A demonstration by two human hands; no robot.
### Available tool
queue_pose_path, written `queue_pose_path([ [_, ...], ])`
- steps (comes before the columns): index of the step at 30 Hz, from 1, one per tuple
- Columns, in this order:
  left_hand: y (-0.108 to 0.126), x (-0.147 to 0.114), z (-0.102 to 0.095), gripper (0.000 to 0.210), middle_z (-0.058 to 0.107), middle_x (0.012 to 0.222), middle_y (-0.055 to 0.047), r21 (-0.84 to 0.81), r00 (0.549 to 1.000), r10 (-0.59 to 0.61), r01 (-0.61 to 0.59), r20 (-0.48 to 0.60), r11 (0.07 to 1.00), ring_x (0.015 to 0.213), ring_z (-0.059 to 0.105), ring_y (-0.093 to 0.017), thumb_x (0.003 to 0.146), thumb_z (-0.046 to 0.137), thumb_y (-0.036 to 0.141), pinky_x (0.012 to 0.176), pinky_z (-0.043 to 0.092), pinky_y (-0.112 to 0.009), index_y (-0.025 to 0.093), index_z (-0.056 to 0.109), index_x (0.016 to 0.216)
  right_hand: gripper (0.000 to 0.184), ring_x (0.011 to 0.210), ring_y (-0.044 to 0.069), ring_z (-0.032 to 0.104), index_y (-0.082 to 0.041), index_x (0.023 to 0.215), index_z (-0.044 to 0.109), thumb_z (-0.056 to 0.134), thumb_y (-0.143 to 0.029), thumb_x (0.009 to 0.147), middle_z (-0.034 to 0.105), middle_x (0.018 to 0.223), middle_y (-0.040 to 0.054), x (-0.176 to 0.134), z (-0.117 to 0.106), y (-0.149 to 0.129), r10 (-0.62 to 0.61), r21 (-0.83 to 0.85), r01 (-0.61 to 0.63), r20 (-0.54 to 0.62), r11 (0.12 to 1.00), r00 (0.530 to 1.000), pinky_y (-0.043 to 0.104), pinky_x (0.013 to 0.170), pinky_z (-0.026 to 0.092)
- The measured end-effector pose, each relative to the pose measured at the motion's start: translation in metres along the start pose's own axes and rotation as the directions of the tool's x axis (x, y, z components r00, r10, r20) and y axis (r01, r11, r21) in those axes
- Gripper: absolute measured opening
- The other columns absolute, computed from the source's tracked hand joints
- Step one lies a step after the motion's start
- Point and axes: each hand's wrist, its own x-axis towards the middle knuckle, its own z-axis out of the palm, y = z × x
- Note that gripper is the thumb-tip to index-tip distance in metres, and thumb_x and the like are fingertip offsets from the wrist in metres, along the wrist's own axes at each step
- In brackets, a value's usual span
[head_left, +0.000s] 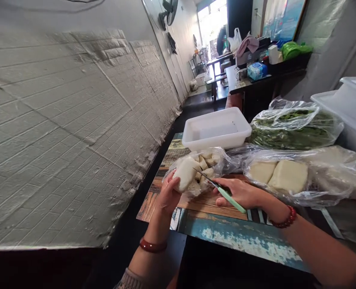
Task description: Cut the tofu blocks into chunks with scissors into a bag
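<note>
My left hand [169, 193] is closed around the edge of a thick white slab [185, 173] with rounded corners, perhaps tofu or rice cake. It is tilted over an open clear plastic bag [221, 158] that contains several smaller cut white pieces [206, 173]. In my right hand [233, 192] is a pair of scissors [230, 200] with a mint-green handle. Their dark, narrow blades point left, with the tips close to the slab's right side; whether they touch it I cannot tell. My right fingers partly cover the handle.
Further white slabs [288, 176] lie in clear bags on the right. Behind them are a bag of green leaves [295, 128] and white plastic tubs [346, 110]. A shallow white tub [216, 140] stands at the patterned table's [226, 233] far end. A brick-patterned wall [60, 152] runs along the left.
</note>
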Motion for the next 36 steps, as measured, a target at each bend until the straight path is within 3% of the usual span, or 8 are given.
queue_pose_path([
  [5, -0.004, 0.006, 0.006, 0.051, 0.070, 0.103, -0.008, 0.070, 0.999, -0.018, 0.016, 0.027, 0.997, 0.088, 0.063, -0.021, 0.065, 0.081, 0.034, 0.074, 0.049, -0.027, 0.015, 0.068, 0.111, 0.058, 0.086, 0.024, 0.064, -0.017, 0.121, 0.062, 0.065, -0.058, 0.080, 0.071, 0.101, 0.0072, -0.001, -0.004, 0.004, 0.045, -0.039, -0.046, -0.026, 0.998, 0.999, 0.029, 0.070, 0.047],
  [14, -0.006, 0.007, 0.008, 0.048, 0.068, 0.099, -0.006, 0.107, 0.998, -0.031, 0.024, 0.062, 0.994, 0.086, 0.062, -0.020, 0.065, 0.081, 0.037, 0.074, 0.050, -0.028, 0.018, 0.068, 0.107, 0.057, 0.082, 0.022, 0.063, -0.016, 0.123, 0.065, 0.066, -0.052, 0.079, 0.072, 0.096, 0.0051, 0.001, -0.004, 0.005, 0.021, 0.077, -0.016, -0.059, 0.997, 0.998, 0.027, 0.069, 0.046],
  [18, -0.002, 0.010, 0.004, 0.047, 0.068, 0.104, -0.008, 0.110, 0.994, -0.077, 0.068, 0.079, 0.992, 0.091, 0.063, -0.024, 0.067, 0.081, 0.034, 0.081, 0.052, -0.035, 0.019, 0.068, 0.109, 0.040, 0.074, 0.019, 0.060, -0.016, 0.104, 0.073, 0.061, -0.050, 0.084, 0.069, 0.080, 0.0009, 0.002, -0.002, 0.009, -0.019, 0.079, 0.031, -0.146, 0.996, 0.989, 0.025, 0.064, 0.042],
  [22, 0.008, 0.011, -0.004, 0.057, 0.067, 0.117, -0.012, 0.153, 0.979, -0.133, 0.109, 0.158, 0.982, 0.100, 0.063, -0.029, 0.068, 0.080, 0.042, 0.082, 0.053, -0.036, 0.018, 0.066, 0.119, 0.039, 0.067, 0.016, 0.056, -0.016, 0.092, 0.074, 0.058, -0.051, 0.087, 0.065, 0.071, -0.0004, 0.004, 0.002, 0.014, -0.065, 0.052, 0.077, -0.198, 0.996, 0.978, 0.024, 0.059, 0.040],
  [26, 0.017, 0.015, -0.005, 0.067, 0.068, 0.117, -0.014, 0.236, 0.974, -0.128, 0.082, 0.188, 0.968, 0.100, 0.063, -0.030, 0.070, 0.074, 0.059, 0.077, 0.052, -0.032, 0.016, 0.068, 0.120, 0.041, 0.076, 0.021, 0.062, -0.016, 0.100, 0.075, 0.062, -0.051, 0.084, 0.073, 0.085, 0.0032, 0.004, 0.007, 0.015, -0.053, 0.071, 0.068, -0.195, 0.995, 0.979, 0.028, 0.068, 0.047],
  [30, 0.017, 0.019, 0.003, 0.056, 0.073, 0.102, -0.011, 0.364, 0.965, -0.153, 0.067, 0.213, 0.929, 0.087, 0.065, -0.025, 0.068, 0.081, 0.047, 0.071, 0.050, -0.029, 0.015, 0.072, 0.114, 0.042, 0.084, 0.024, 0.065, -0.016, 0.107, 0.074, 0.065, -0.048, 0.081, 0.074, 0.093, 0.0037, 0.003, 0.008, 0.012, -0.032, 0.085, 0.049, -0.187, 0.995, 0.982, 0.030, 0.075, 0.049],
  [33, 0.013, 0.021, 0.007, 0.051, 0.073, 0.099, -0.010, 0.355, 0.970, -0.135, 0.056, 0.200, 0.933, 0.082, 0.065, -0.023, 0.071, 0.080, 0.042, 0.069, 0.050, -0.028, 0.015, 0.071, 0.114, 0.038, 0.077, 0.020, 0.063, -0.017, 0.107, 0.074, 0.065, -0.043, 0.081, 0.073, 0.086, 0.0009, 0.003, 0.007, 0.010, -0.003, 0.041, 0.010, -0.174, 0.999, 0.985, 0.027, 0.070, 0.048],
  [36, 0.011, 0.021, 0.009, 0.048, 0.073, 0.097, -0.010, 0.345, 0.975, -0.118, 0.047, 0.190, 0.938, 0.079, 0.065, -0.022, 0.070, 0.081, 0.041, 0.069, 0.049, -0.027, 0.015, 0.072, 0.110, 0.045, 0.075, 0.019, 0.061, -0.018, 0.117, 0.070, 0.069, -0.040, 0.078, 0.072, 0.085, 0.0006, 0.002, 0.007, 0.009, 0.018, 0.035, -0.013, -0.157, 0.999, 0.987, 0.026, 0.070, 0.048],
])
